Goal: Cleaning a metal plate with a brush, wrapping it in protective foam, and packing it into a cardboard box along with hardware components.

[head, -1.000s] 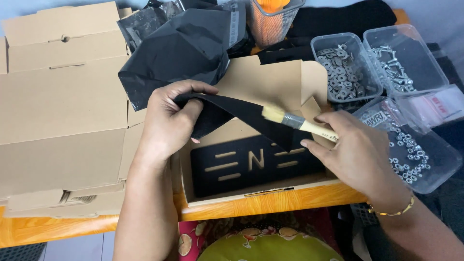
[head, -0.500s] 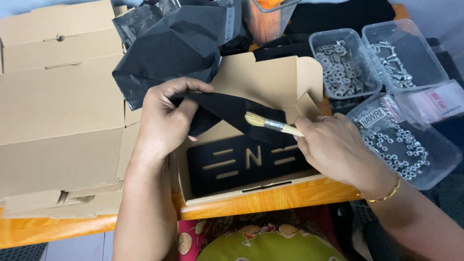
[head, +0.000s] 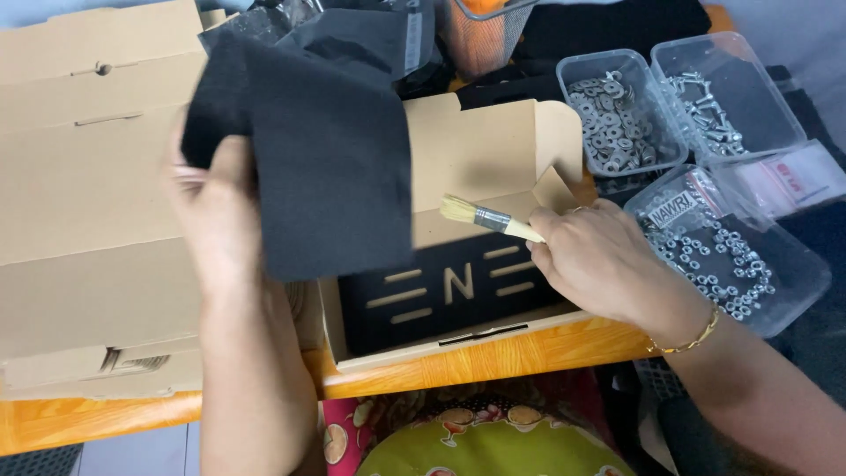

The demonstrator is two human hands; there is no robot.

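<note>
My left hand (head: pixel 220 211) holds a black rectangular foam sheet (head: pixel 326 159) lifted up above the left side of an open cardboard box (head: pixel 493 141). My right hand (head: pixel 608 260) grips a small paintbrush (head: pixel 487 218) with a pale handle, metal ferrule and light bristles pointing left over the box. Inside the box lies a black panel (head: pixel 449 286) with cut-out slots and a letter shape. The lifted sheet hides the box's left part.
Flat and folded cardboard boxes (head: pixel 79 176) are stacked at the left. Three clear plastic tubs hold washers (head: pixel 612 110), screws (head: pixel 718 101) and nuts (head: pixel 731 256) at the right. Black bags and fabric lie at the back. The orange table edge (head: pixel 493 357) runs along the front.
My left hand has lifted the black sheet up and leftward out of the box, uncovering the slotted panel. The brush has come off the sheet and is held beside it.
</note>
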